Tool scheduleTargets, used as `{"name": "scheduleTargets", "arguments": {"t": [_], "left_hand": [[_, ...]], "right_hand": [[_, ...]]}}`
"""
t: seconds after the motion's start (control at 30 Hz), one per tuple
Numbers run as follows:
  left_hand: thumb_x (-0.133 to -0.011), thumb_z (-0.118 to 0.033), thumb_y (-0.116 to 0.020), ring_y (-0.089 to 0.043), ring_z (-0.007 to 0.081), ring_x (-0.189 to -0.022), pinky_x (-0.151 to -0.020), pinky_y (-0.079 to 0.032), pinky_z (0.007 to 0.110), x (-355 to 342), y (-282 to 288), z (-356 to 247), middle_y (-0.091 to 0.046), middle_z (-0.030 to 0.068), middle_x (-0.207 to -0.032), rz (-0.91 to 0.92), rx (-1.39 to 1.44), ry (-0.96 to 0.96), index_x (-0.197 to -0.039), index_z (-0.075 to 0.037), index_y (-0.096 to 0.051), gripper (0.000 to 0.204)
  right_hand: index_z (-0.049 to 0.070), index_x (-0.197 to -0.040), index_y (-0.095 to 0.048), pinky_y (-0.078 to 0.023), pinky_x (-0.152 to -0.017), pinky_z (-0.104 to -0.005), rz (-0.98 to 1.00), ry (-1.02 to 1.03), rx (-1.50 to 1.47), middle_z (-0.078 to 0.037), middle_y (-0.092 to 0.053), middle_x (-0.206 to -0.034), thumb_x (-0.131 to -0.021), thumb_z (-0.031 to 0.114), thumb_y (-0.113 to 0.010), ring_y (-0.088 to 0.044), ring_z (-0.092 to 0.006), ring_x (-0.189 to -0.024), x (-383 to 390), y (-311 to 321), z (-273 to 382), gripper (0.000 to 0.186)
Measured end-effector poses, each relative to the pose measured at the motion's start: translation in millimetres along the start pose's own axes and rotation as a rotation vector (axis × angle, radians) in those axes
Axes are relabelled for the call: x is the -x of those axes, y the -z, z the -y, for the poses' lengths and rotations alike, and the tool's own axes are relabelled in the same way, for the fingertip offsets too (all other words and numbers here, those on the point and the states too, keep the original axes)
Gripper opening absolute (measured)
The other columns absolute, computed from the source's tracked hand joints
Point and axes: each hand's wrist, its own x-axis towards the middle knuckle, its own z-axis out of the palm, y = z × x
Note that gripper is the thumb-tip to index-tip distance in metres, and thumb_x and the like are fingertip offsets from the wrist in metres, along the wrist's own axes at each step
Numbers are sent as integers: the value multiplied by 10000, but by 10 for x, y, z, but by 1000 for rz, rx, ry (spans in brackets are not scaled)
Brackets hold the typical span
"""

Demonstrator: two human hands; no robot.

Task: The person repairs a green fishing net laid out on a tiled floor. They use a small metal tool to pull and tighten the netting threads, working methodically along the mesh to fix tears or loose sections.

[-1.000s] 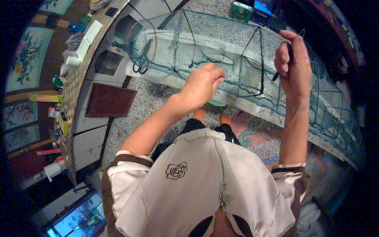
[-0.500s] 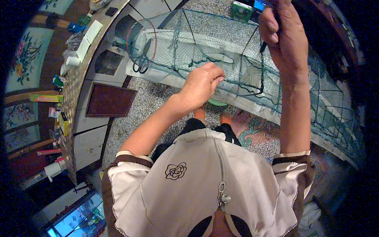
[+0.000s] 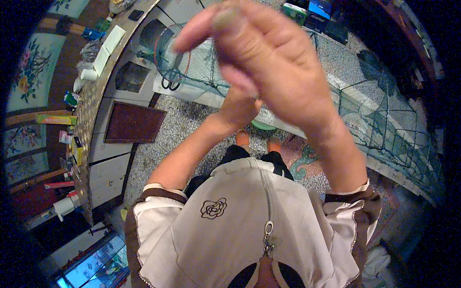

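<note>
Big and slightly blurred in front of us is the right hand [image 3: 283,67], fingers bent, one of them pointing out to the left; whether that grip has anything in it, we cannot tell. Partly behind it we find the left hand [image 3: 237,109], its fingertips mostly covered, so we can't call that grip wide or narrow either. And there's the net [image 3: 365,110], green mesh stretching along the long white counter [image 3: 201,96] beyond both hands, its middle blocked from us by the right one! At its left end we spot a red hoop [image 3: 155,55], and overlapping it in our view, scissors [image 3: 174,73] with black handles toward us. Over on the left we've got the patterned counter [image 3: 92,106], carrying a phone [image 3: 136,15], white paper [image 3: 108,46] and a white cup [image 3: 89,74], a dark red panel [image 3: 134,123] beside its front. Below, past the pale shirt [image 3: 240,201], we see two feet [image 3: 243,138] on the speckled floor [image 3: 192,121].
</note>
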Motion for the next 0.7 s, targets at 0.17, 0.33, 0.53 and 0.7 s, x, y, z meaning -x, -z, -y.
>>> {"name": "scheduleTargets", "arguments": {"t": [0.17,0.33,0.53,0.7], "left_hand": [[-811,-161,-613,-578,282,-863,-747,-455,396,78,-30,235,-594,127,-892,54,-88,-186,-937,-40,-612,174],[-835,-201,-607,-572,275,-912,-793,-453,397,70,-70,301,-612,104,-954,91,-88,-215,-986,-59,-626,208],[-836,-105,-575,-567,220,-764,-677,-455,333,72,-176,174,-539,134,-799,101,52,-128,-953,-9,-574,151],[-833,-95,-564,-558,294,-693,-609,-449,365,99,-105,34,-528,132,-765,-74,99,-194,-901,-42,-586,88]], "right_hand": [[50,-851,-640,-335,-505,-202,71,23,-25,39,-516,-643,-933,260,-483,-412,-33,-564,-53,-202,-32,274],[51,-838,-639,-306,-463,-212,25,37,-25,41,-457,-575,-930,263,-476,-382,-31,-513,-107,-154,16,283],[51,-819,-618,-273,-424,-209,-92,197,-74,66,-385,-519,-945,304,-472,-351,-20,-477,-57,93,35,318],[17,-994,-508,-392,-509,-219,-447,388,180,-9,-507,-738,-956,236,-455,-474,-67,-600,110,264,101,229]]}}
